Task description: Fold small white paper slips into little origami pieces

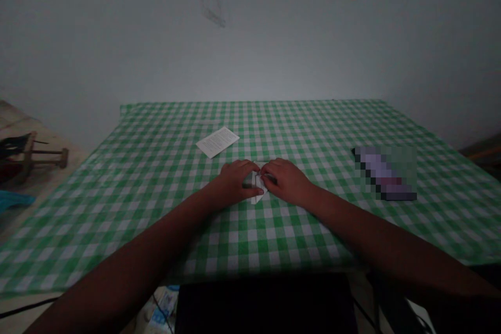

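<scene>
A small piece of folded white paper (257,198) lies on the checked cloth in front of me, with a pointed lower end. My left hand (239,182) is at its left side, thumb and fingertips pressed on the paper. From the right, my right hand (286,180) pinches the same paper with bent fingers. The fingertips of both hands nearly meet at its upper part. Much of the paper is covered by my fingers, so its full shape is hidden.
A printed sheet (217,142) lies beyond my left hand on the green and white checked tablecloth (305,130). To the right is a phone-like object (385,175), blurred by pixels. A wall (250,57) rises behind the table. Wooden furniture (35,156) stands at the far left.
</scene>
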### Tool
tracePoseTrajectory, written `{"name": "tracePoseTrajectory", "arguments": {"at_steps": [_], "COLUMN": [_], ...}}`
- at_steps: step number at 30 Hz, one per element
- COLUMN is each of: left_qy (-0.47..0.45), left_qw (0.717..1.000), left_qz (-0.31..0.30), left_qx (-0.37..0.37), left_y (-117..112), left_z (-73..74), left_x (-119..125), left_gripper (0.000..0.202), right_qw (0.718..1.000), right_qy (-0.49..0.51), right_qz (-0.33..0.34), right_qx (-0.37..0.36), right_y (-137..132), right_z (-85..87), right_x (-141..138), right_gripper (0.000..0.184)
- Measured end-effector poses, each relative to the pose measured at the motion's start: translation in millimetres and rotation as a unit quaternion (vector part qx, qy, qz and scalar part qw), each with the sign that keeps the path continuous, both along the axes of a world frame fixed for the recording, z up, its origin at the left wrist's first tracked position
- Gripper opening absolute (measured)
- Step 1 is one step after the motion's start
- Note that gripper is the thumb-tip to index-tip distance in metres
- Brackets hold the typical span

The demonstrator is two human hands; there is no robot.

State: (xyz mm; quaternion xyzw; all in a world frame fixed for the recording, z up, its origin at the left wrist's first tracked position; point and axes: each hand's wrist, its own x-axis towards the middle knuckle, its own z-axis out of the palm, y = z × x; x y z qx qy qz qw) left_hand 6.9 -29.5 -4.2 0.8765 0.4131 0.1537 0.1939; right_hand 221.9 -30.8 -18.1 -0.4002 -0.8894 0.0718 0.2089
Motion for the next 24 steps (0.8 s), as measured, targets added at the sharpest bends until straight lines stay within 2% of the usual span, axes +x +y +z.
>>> {"name": "tracePoseTrajectory", "arguments": {"at_steps": [5,9,13,18,22,24], "left_qy": [0.011,0.018,0.023,-0.005,-0.033,-0.027], "left_qw": [1.000,1.000,1.000,0.999,0.998,0.997], "left_qz": [0.003,0.000,0.007,0.023,-0.004,-0.009], "left_qx": [0.003,0.008,0.011,0.030,0.055,0.070], "left_y": [0.1,0.7,-0.3,0.6,6.9,11.9], "left_z": [1.0,0.4,-0.6,-2.8,-5.1,-7.8], "left_x": [1.1,0.8,1.4,-1.4,-9.9,-16.0], "left_gripper": [0.045,0.043,0.043,0.041,0.034,0.038], "right_qw": [0.999,0.991,0.983,0.985,0.986,0.986], "right_qy": [-0.030,-0.053,-0.086,-0.095,-0.088,-0.091], "right_qz": [0.001,0.081,0.150,0.139,0.139,0.139], "right_qx": [0.035,0.087,0.056,0.026,0.015,0.011], "right_y": [-4.0,-10.6,-16.4,-16.5,-14.9,-14.8], "right_z": [7.3,18.8,26.0,25.6,23.6,23.3], "right_x": [0.8,5.8,8.6,11.5,13.6,13.5], "right_gripper": [0.020,0.020,0.022,0.030,0.036,0.038]}}
